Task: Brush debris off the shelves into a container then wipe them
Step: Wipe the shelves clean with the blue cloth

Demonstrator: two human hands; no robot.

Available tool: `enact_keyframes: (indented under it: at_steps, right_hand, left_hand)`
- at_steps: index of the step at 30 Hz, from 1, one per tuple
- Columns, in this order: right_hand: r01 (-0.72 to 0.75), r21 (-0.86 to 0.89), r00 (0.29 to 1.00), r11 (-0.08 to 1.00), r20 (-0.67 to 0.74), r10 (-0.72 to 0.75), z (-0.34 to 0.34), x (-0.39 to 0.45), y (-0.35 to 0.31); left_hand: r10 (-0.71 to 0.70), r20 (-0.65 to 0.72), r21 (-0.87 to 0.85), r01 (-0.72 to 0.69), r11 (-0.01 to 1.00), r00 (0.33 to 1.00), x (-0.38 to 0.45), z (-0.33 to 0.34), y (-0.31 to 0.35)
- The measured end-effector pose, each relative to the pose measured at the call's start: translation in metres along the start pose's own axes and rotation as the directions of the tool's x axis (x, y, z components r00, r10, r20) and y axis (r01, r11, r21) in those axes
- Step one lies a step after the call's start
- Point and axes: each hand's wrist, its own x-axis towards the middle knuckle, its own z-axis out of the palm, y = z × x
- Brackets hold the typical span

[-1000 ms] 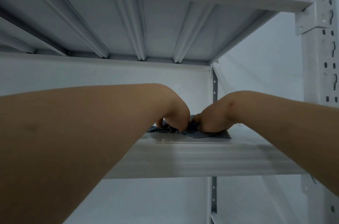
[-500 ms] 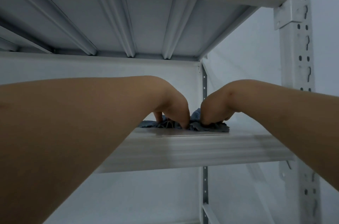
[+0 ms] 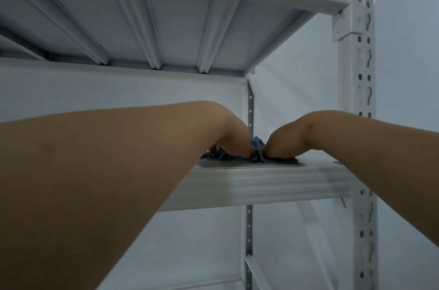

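A crumpled blue-grey cloth (image 3: 257,147) lies on top of a white metal shelf (image 3: 261,185), seen from slightly below. Both my hands rest on the cloth, wrists bent downward. My left hand (image 3: 234,140) presses its left part, fingers curled into the fabric. My right hand (image 3: 285,144) grips the right part, and a fold of cloth bunches up between the two hands. My fingertips are hidden behind the shelf's front lip and the cloth.
Another white shelf (image 3: 166,28) with ribbed underside hangs close above. A perforated white upright post (image 3: 358,104) stands at the right front corner, a thinner one (image 3: 250,109) at the back. A white wall lies behind.
The two hands have drawn closer together on the cloth, bunching it higher between them. The view has shifted, with the right post now further left in frame.
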Motion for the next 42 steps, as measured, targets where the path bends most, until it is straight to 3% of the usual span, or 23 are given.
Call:
enact_keyframes:
  at_steps: [7, 14, 18, 22, 28, 32, 37, 42]
  right_hand:
    - [0.036, -0.051, 0.999, 0.998, 0.000, -0.036, 0.010, -0.013, 0.015]
    - [-0.145, -0.122, 0.988, 0.982, 0.032, 0.150, 0.005, -0.034, 0.016]
    - [-0.073, -0.269, 0.994, 0.960, 0.062, 0.093, -0.010, -0.053, 0.012]
    - [0.026, -0.227, 0.995, 0.974, 0.100, -0.003, -0.019, -0.063, -0.021]
    - [0.160, -0.222, 0.983, 0.962, -0.053, -0.176, -0.017, -0.052, -0.055]
    - [0.135, -0.142, 0.989, 0.981, -0.048, -0.143, -0.015, -0.038, -0.043]
    - [0.097, -0.238, 0.992, 0.966, -0.061, -0.114, -0.002, -0.014, -0.020]
    - [0.126, -0.224, 0.987, 0.966, -0.070, -0.145, 0.004, 0.005, -0.004]
  left_hand:
    - [0.038, -0.007, 0.053, -0.037, 0.998, 0.999, 0.008, 0.005, 0.033]
    - [0.070, -0.025, -0.058, -0.072, 0.996, 0.997, -0.007, -0.001, 0.043]
    - [0.087, 0.005, -0.186, -0.084, 0.979, 0.996, -0.026, -0.008, 0.025]
    - [0.041, 0.026, -0.282, -0.032, 0.959, 0.999, -0.049, -0.013, -0.004]
    - [-0.100, 0.113, -0.298, 0.130, 0.946, 0.989, -0.073, -0.023, -0.055]
    - [-0.121, 0.112, -0.207, 0.142, 0.968, 0.986, -0.063, -0.022, -0.048]
    - [-0.137, 0.100, -0.092, 0.147, 0.985, 0.985, -0.028, -0.010, -0.021]
    - [-0.082, 0.014, 0.077, 0.081, 0.994, 0.997, 0.005, -0.002, 0.011]
